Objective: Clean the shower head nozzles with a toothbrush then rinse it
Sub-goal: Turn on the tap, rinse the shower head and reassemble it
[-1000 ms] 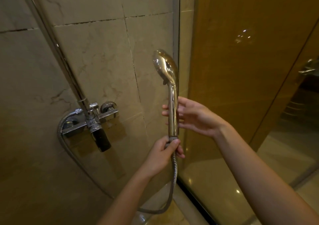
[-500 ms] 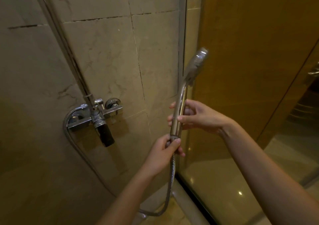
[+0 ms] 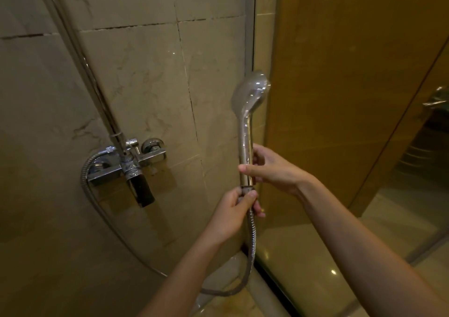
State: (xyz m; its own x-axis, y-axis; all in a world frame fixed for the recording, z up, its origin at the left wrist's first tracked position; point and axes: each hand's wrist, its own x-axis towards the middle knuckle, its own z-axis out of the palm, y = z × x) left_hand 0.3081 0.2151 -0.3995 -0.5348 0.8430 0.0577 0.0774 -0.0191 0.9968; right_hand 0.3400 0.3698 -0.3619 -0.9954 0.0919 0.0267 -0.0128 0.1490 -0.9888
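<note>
Nozzle face turned away; shower head point(image 3: 250, 93) blurred. Right hand point(image 3: 272, 168) pinches handle point(image 3: 245, 144); left hand point(image 3: 232, 216) grips hose connector point(image 3: 247, 190). Head tilt has moved from 1 o'clock toward 12.

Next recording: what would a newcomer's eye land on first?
The chrome handheld shower head stands upright at centre, the right hand round its handle and the left hand pinching the hose just below. Left of it, a chrome mixer tap juts from the tiled wall.

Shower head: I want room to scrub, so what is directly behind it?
Behind the shower head are beige wall tiles and the glass panel's vertical metal frame. Its nozzle face points away, unseen; the right hand covers part of its handle.
</note>
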